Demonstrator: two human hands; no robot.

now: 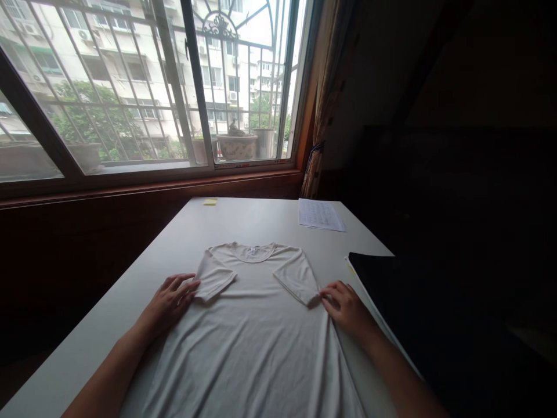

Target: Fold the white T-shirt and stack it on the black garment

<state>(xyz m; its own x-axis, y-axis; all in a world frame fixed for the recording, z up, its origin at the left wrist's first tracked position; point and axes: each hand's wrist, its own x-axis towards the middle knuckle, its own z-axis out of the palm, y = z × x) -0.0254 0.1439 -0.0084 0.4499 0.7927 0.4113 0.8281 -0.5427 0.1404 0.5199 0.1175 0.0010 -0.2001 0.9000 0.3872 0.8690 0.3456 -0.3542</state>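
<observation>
A cream short-sleeved t-shirt (255, 325) lies flat on the white table (169, 244), neck pointing away from me. My left hand (167, 302) rests flat with fingers spread, its fingertips touching the end of the shirt's left sleeve (215, 276). My right hand (346, 307) lies by the shirt's right edge, fingers curled and touching the tip of the right sleeve (300, 278). Whether those fingers pinch the cloth is unclear.
A printed sheet of paper (319, 215) lies at the table's far right. A small yellow note (210, 202) sits at the far edge below the window (148, 87). A dark flat object (378, 278) lies right of the shirt. A curtain (324, 98) hangs by the window.
</observation>
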